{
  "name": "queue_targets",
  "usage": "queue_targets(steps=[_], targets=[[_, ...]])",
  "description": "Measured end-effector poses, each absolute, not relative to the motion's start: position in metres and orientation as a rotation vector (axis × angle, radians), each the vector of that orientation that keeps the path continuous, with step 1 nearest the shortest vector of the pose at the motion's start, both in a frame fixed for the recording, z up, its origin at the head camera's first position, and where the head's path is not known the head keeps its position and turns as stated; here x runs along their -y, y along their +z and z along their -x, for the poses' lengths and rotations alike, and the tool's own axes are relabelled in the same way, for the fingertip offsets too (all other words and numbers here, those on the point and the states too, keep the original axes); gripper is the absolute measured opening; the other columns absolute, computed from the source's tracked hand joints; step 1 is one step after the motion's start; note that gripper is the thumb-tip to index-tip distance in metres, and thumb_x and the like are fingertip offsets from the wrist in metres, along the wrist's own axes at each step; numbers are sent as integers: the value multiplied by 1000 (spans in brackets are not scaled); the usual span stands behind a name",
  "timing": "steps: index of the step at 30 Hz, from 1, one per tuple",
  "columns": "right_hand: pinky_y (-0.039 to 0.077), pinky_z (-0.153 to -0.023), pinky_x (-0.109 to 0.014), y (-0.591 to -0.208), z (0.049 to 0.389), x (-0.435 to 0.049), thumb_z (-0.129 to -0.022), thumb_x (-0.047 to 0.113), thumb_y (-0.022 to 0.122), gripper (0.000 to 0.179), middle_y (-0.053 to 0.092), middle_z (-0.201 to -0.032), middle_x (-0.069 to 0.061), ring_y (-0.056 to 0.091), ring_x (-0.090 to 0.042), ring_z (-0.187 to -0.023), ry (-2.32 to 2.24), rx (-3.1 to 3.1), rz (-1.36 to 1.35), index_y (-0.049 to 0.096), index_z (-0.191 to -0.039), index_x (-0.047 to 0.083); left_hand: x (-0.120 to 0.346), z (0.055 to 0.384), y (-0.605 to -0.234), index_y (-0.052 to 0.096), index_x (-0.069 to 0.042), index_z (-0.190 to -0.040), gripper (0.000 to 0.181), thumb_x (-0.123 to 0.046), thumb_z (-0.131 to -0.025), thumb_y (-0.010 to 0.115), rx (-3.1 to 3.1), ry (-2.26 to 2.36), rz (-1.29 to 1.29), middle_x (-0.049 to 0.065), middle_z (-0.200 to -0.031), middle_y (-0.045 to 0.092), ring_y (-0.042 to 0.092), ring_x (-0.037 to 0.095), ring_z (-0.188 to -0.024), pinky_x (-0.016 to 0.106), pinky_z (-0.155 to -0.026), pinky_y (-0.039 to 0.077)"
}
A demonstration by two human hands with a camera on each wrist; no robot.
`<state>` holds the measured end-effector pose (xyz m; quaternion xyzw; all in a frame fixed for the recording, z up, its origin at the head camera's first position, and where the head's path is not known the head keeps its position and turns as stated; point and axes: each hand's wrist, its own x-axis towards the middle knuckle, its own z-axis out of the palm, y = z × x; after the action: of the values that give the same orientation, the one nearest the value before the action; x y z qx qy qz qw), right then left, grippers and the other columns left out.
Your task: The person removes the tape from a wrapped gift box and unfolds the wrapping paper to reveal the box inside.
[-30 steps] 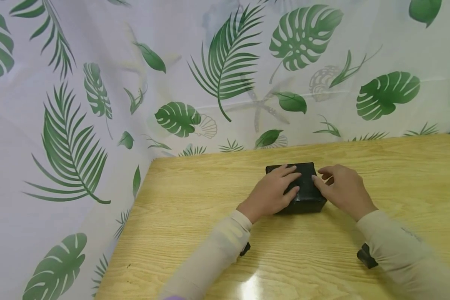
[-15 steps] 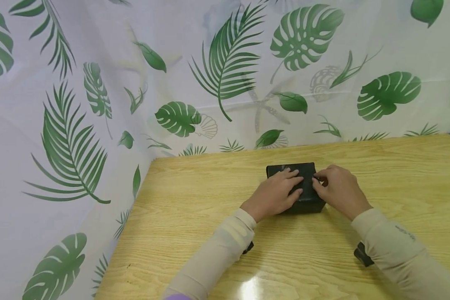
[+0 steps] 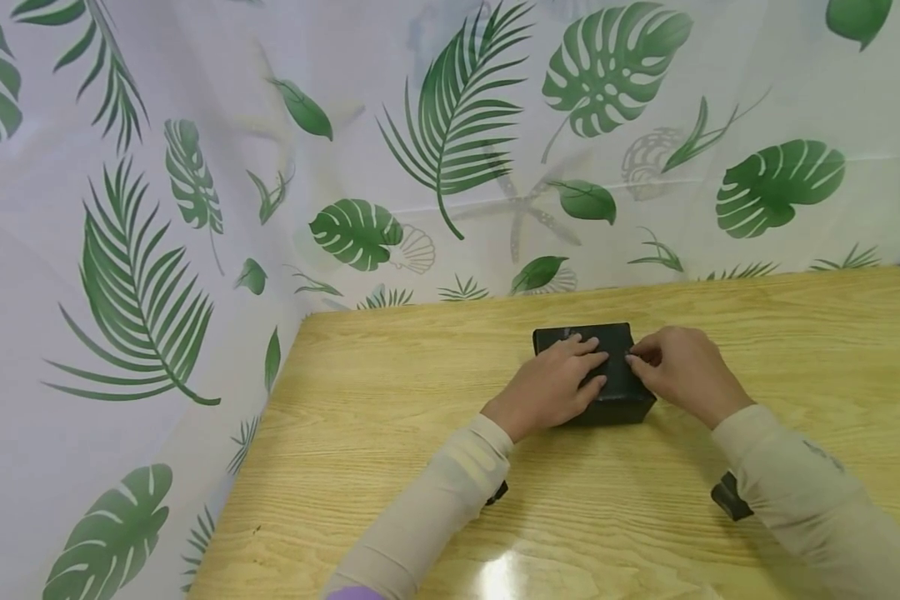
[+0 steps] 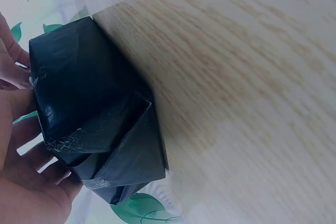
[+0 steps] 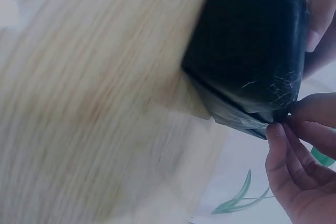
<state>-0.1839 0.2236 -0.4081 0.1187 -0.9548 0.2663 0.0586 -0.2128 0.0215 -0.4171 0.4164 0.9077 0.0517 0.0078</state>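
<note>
A box wrapped in shiny black wrapping (image 3: pixel 617 342) sits on the table in the head view. My left hand (image 3: pixel 547 387) rests across its top with the fingers spread. On the box's right edge, my right hand (image 3: pixel 686 371) pinches the wrapping between thumb and fingertips. The right wrist view shows those fingertips (image 5: pixel 275 129) at a corner where the wrapping comes together, beside a crinkled shiny patch (image 5: pixel 283 85). Seen from the left wrist, one end of the box has folded, overlapping flaps (image 4: pixel 123 150).
The box stands on a light wood-grain table (image 3: pixel 360 417). A white curtain with green leaf prints (image 3: pixel 450 133) hangs along the table's back and left sides. Dark wrist-worn pieces (image 3: pixel 731 496) show under both sleeves.
The right thumb and fingers, apart at the box's right edge a second ago, have come together in a pinch there. My left hand has slid slightly right on the top.
</note>
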Motion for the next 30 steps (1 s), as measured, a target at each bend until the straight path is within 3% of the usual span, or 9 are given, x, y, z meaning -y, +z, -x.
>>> queue_targets(steps=[30], targets=[[55,-60,-42,-410,183,-225,-92,8,74,16,69,-83,-11,64,-23,-70,658,2887,-504,77,-98,-5,-21,211,-415,54,-11,-148,45,-33,-109,47,-2838,137,-1326,7,-155,45,38,20,-146,27,-121,24]])
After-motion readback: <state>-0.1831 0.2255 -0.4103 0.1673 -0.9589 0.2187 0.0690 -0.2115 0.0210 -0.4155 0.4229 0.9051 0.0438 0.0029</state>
